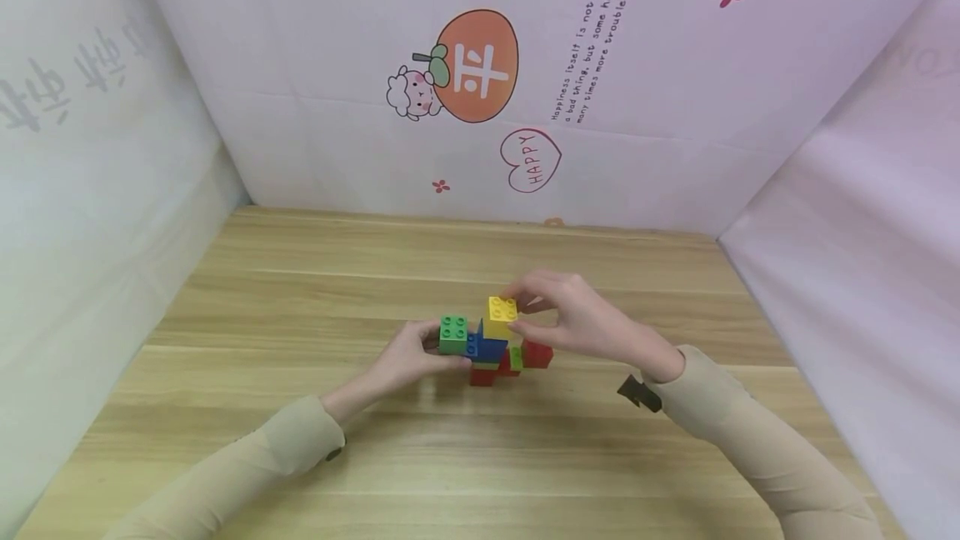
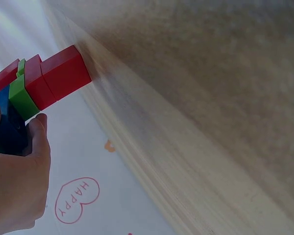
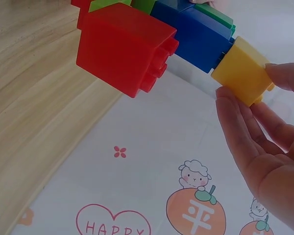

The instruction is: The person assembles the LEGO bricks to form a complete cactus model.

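Observation:
A small structure of toy building bricks stands on the wooden table between both hands. My left hand (image 1: 405,357) grips its left side, thumb and fingers around the blue brick (image 2: 11,129) under a green brick (image 1: 453,337). With thumb and fingertips, my right hand (image 1: 577,315) pinches a yellow brick (image 3: 241,71) at the end of the blue part. Blue studs show in the narrow gap between yellow and blue in the right wrist view. Below are a light green brick (image 2: 22,99) and red bricks (image 2: 66,73); another red brick (image 3: 120,49) sticks out to the right, studs exposed.
The wood-grain table (image 1: 337,457) extends around the structure. A white printed sheet (image 1: 322,123) stands behind it, with more white sheeting on the left (image 1: 97,190) and right (image 1: 847,215).

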`<control>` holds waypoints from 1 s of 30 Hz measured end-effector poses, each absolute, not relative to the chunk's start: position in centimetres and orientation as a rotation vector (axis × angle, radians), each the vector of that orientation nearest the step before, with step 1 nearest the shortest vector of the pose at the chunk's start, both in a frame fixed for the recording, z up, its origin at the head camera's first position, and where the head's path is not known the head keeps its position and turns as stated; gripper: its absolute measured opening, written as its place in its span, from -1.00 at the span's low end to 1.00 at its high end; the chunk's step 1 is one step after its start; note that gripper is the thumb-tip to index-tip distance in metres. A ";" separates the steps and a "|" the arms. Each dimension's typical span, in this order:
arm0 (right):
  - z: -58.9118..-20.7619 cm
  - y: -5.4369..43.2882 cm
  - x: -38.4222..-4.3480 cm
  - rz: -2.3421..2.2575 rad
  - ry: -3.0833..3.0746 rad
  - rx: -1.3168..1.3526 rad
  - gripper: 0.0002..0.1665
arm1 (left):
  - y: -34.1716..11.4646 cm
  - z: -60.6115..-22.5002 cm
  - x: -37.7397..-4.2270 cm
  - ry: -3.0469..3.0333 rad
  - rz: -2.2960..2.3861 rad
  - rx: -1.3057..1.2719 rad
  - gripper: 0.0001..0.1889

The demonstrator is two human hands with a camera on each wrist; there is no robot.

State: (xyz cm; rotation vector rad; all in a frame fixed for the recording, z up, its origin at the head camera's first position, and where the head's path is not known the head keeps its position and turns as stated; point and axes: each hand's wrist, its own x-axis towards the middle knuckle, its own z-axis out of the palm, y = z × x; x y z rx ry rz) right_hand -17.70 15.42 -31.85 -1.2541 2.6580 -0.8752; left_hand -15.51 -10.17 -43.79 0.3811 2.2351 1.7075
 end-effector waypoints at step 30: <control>-31.6 14.8 -17.5 -0.944 2.599 -1.352 -0.67 | -10.0 -43.3 -15.3 2.243 1.712 0.395 -0.41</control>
